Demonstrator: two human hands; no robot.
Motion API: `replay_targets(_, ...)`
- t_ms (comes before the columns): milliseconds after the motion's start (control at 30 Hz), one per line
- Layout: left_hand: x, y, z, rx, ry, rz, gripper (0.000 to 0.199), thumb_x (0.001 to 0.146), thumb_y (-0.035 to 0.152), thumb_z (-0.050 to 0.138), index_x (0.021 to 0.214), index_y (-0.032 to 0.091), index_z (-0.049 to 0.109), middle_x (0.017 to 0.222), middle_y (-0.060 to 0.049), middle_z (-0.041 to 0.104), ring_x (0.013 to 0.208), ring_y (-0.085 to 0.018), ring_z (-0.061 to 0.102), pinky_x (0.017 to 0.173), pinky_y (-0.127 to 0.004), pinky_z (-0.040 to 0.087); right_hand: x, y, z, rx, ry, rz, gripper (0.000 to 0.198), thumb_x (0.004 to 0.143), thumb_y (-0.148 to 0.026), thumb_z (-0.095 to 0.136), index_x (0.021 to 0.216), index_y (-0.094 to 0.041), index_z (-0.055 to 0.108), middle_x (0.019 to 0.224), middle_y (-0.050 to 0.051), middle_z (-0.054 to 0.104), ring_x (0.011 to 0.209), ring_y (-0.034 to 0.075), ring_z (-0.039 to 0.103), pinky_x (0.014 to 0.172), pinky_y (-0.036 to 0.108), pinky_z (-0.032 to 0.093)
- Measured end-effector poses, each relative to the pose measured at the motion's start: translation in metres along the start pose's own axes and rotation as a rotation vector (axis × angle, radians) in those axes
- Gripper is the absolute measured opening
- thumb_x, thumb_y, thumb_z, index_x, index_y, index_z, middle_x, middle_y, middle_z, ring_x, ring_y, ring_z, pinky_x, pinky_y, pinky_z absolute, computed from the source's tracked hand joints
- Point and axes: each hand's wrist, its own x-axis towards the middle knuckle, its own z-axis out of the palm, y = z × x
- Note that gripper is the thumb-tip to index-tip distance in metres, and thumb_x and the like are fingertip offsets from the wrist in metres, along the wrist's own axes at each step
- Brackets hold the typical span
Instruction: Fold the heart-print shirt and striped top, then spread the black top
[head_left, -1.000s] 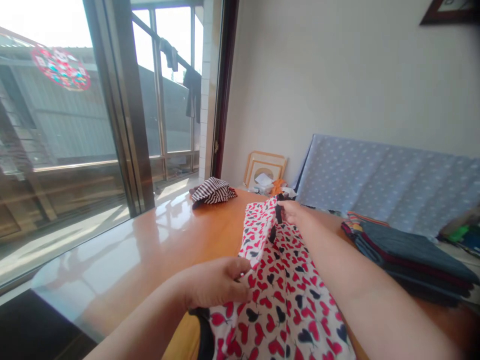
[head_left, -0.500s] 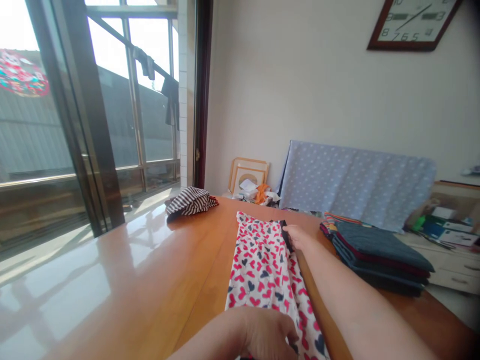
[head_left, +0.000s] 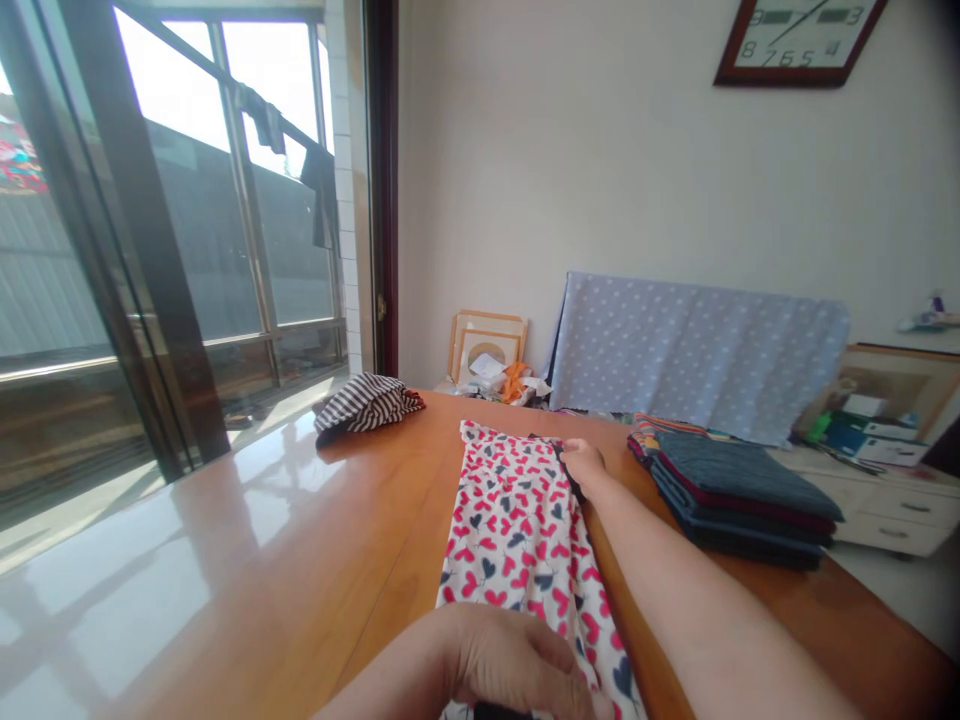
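Observation:
A white garment with pink and dark hearts (head_left: 510, 530) lies folded lengthwise on the wooden table (head_left: 315, 570), pointing away from me. Dark trim shows at its far right corner. There my right hand (head_left: 585, 466) has its fingers closed on the edge. My left hand (head_left: 517, 660) is over the near end, its fingers bent down and closed on the fabric at the bottom of the view. A bit of dark cloth shows beneath that hand; the fingertips are partly hidden.
A stack of folded dark clothes (head_left: 742, 500) is on the table's right side. Crumpled striped cloth (head_left: 367, 408) lies at the far left edge. Beyond the table are a blue dotted cover (head_left: 697, 350), leaning frames (head_left: 487, 335) and a white cabinet (head_left: 892, 510). Glass doors stand left.
The view has turned slightly right, so the scene sits further left. My right hand stays at the garment's far corner; the left hand's fingers have come down lower at the near end.

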Motion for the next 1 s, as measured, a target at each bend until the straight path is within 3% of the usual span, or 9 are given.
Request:
replay_targets(167,-0.005,-0.003,0.003,-0.058,0.124,0.026,0.06,0.072,0.075,0.067,0.106,0.027,0.078,0.1,-0.003,0.072,0.081,-0.018,0.061,0.073,-0.027,0.048,-0.026,0.011,-0.013,-0.027,0.029,-0.031,0.011,0.07,-0.031,0.062,0.072,-0.021,0.066,0.058,0.0,0.065,0.058,0.017,0.061,0.051,0.022,0.041)
replay_targets(367,-0.02,0.012,0.014,-0.048,0.262,0.006,0.059,0.073,0.075,0.066,0.106,0.027,0.078,0.109,-0.002,0.073,0.101,-0.024,0.063,0.093,-0.033,0.047,-0.072,0.018,-0.038,-0.017,0.061,-0.065,0.026,0.074,-0.036,0.056,0.089,-0.019,0.069,0.083,0.005,0.074,0.073,0.019,0.067,0.057,0.023,0.046)
replay_targets(467,-0.029,0.017,0.02,-0.049,0.315,0.0,0.056,0.075,0.072,0.065,0.103,0.025,0.077,0.106,-0.002,0.072,0.1,-0.023,0.062,0.092,-0.032,0.046,-0.103,0.02,-0.055,-0.02,0.055,-0.076,0.029,0.074,-0.037,0.058,0.094,-0.019,0.07,0.089,0.005,0.074,0.079,0.018,0.067,0.062,0.023,0.047)
replay_targets(567,-0.037,0.016,0.026,-0.005,0.349,0.036,0.051,0.078,0.067,0.063,0.101,0.024,0.076,0.105,-0.002,0.071,0.099,-0.022,0.06,0.088,-0.029,0.045,-0.14,0.02,-0.073,-0.009,-0.026,-0.068,0.026,0.079,-0.037,0.059,0.093,-0.018,0.07,0.082,0.004,0.072,0.071,0.016,0.065,0.06,0.023,0.046)
replay_targets(767,-0.049,0.015,0.039,0.206,0.427,-0.034,0.031,0.072,0.045,0.068,0.092,0.021,0.069,0.084,0.0,0.065,0.077,-0.017,0.056,0.062,-0.025,0.04,-0.216,0.017,-0.098,0.039,-0.267,-0.012,0.02,0.087,-0.037,0.06,0.09,-0.018,0.067,0.073,0.003,0.071,0.058,0.012,0.062,0.052,0.02,0.042)
replay_targets(900,-0.05,0.031,0.055,0.354,0.509,-0.041,0.017,0.068,0.027,0.063,0.083,0.02,0.066,0.078,0.0,0.062,0.072,-0.016,0.053,0.057,-0.024,0.036,-0.252,0.016,-0.108,0.053,-0.317,0.019,0.02,0.087,-0.038,0.064,0.084,-0.018,0.063,0.069,0.002,0.069,0.056,0.011,0.062,0.05,0.018,0.041)
replay_targets(1000,-0.051,0.052,0.073,0.264,0.51,-0.018,0.027,0.071,0.029,0.064,0.096,0.02,0.067,0.084,-0.002,0.066,0.073,-0.016,0.059,0.058,-0.023,0.042,-0.271,0.014,-0.115,0.059,-0.334,0.026,0.021,0.088,-0.039,0.063,0.083,-0.018,0.061,0.068,0.002,0.069,0.056,0.01,0.062,0.049,0.017,0.04)
